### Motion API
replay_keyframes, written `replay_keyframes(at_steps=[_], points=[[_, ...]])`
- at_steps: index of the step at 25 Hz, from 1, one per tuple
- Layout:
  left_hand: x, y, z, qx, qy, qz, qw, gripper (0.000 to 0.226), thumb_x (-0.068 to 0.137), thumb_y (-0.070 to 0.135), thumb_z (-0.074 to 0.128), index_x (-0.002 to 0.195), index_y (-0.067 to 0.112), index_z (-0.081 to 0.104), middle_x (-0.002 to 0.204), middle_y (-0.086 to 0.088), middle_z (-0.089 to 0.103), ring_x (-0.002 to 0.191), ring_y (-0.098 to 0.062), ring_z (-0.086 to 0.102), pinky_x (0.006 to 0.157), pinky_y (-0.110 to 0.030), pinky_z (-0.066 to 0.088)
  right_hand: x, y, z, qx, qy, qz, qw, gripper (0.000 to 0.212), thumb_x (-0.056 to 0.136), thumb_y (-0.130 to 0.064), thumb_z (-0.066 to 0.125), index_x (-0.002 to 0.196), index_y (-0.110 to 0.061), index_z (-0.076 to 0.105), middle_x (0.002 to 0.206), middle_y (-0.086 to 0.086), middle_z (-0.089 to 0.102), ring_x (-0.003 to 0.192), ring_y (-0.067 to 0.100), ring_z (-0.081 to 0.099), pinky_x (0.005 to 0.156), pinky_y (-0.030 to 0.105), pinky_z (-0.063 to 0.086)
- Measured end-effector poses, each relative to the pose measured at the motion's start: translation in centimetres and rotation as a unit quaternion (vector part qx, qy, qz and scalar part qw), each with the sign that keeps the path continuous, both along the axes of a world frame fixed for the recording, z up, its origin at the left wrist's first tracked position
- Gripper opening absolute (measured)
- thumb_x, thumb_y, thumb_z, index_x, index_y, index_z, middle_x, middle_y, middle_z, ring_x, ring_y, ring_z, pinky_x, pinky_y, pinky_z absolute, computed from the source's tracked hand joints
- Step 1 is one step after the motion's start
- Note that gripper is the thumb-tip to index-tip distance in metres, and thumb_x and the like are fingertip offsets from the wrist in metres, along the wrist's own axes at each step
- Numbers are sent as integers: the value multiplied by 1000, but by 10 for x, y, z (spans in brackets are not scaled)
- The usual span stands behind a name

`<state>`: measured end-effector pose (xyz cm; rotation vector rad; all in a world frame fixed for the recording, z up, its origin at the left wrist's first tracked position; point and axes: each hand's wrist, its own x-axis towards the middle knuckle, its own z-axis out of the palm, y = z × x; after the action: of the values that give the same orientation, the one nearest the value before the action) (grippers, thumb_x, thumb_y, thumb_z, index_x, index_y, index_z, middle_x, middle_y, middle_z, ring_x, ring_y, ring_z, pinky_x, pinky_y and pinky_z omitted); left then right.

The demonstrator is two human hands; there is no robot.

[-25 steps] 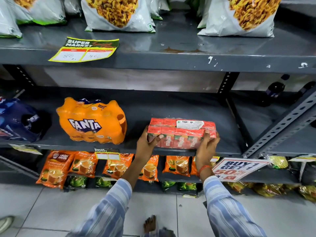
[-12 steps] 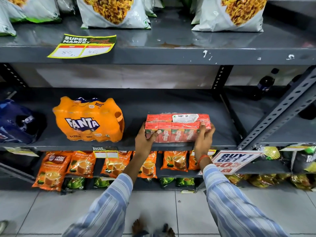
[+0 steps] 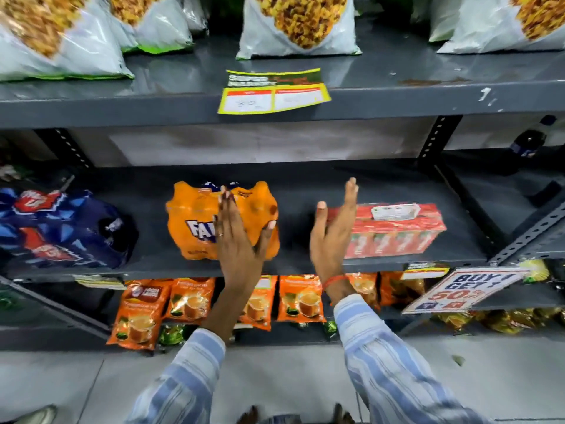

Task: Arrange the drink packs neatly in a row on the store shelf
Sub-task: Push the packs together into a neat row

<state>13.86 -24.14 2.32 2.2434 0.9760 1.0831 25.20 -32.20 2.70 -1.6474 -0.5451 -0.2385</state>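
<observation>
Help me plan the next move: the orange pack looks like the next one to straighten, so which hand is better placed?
Probably the left hand: it is open right in front of the orange pack. The right hand is open beside the red pack.

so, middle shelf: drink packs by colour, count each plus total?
Blue pack: 1
Orange Fanta pack: 1
Red carton pack: 1
Total: 3
Both the left hand and the right hand are open and hold nothing.
</observation>
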Motion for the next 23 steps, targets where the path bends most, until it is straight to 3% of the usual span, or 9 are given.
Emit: replay_keyframes(at_steps=[3, 5, 7, 9, 11, 14, 18, 21, 23], points=[[-39, 52, -8, 31, 36, 18, 999, 92, 83, 62, 45, 149, 7, 10, 159, -14, 17, 148, -24, 13, 121, -39, 4, -42, 49, -12, -31, 20, 61, 997, 60, 96, -24, 47, 148, -8, 24, 158, 9, 27, 148, 19, 18, 121, 40, 20], [-59, 79, -12, 10, 30, 38, 999, 102, 77, 66, 50, 148, 6, 8, 159, -18, 14, 147, -25, 10, 120, -39, 2, -59, 67, -20, -63, 59, 113, 990, 71, 90, -41, 54, 149, -16, 23, 157, 3, 28, 147, 17, 21, 121, 37, 23], [-75, 110, -23, -123, -13, 48, 991, 116, 65, 64, 64, 149, 7, 7, 158, -20, 12, 147, -27, 11, 120, -44, 8, -67, 77, -25, -81, 140, 124, 979, 87, 77, -58, 61, 148, -23, 25, 154, 1, 33, 143, 18, 31, 118, 40, 30], [-84, 136, -33, -271, -46, -1, 962, 119, 57, 64, 71, 147, 7, 18, 153, -20, 29, 141, -32, 30, 117, -49, 26, -68, 76, -30, -69, 201, 119, 970, 89, 70, -65, 64, 144, -30, 29, 149, -2, 41, 136, 18, 43, 111, 45, 40], [-86, 140, -35, -331, -17, -60, 941, 93, 67, 49, 76, 140, 9, 33, 140, -19, 49, 127, -34, 50, 105, -45, 42, -64, 72, -34, -68, 212, 126, 967, 86, 69, -68, 64, 141, -34, 33, 146, -3, 46, 131, 17, 49, 107, 46, 45], [-83, 129, -35, -340, -32, -65, 938, 67, 80, 21, 71, 137, 10, 37, 135, -17, 55, 119, -30, 56, 93, -35, 46, -51, 63, -35, -74, 208, 149, 964, 82, 67, -69, 65, 137, -38, 36, 142, -3, 50, 126, 17, 54, 103, 47, 49], [-80, 112, -32, -342, -47, -59, 937, 63, 81, 24, 70, 133, 9, 39, 131, -14, 57, 108, -21, 58, 86, -31, 45, -40, 54, -38, -68, 216, 172, 959, 83, 66, -70, 66, 137, -39, 36, 141, -2, 51, 124, 20, 56, 98, 48, 52], [-77, 109, -33, -351, -28, -57, 934, 66, 80, 28, 71, 134, 10, 37, 131, -14, 58, 115, -28, 59, 89, -34, 48, -38, 47, -38, -71, 222, 187, 954, 80, 71, -64, 65, 139, -36, 35, 142, 0, 50, 124, 20, 55, 98, 49, 52], [-78, 110, -30, -359, -21, -58, 931, 80, 78, 31, 72, 141, 11, 28, 139, -14, 51, 124, -31, 53, 98, -41, 48, -44, 48, -34, -64, 216, 163, 960, 83, 73, -66, 60, 143, -33, 31, 148, 0, 42, 133, 20, 46, 106, 50, 45]])
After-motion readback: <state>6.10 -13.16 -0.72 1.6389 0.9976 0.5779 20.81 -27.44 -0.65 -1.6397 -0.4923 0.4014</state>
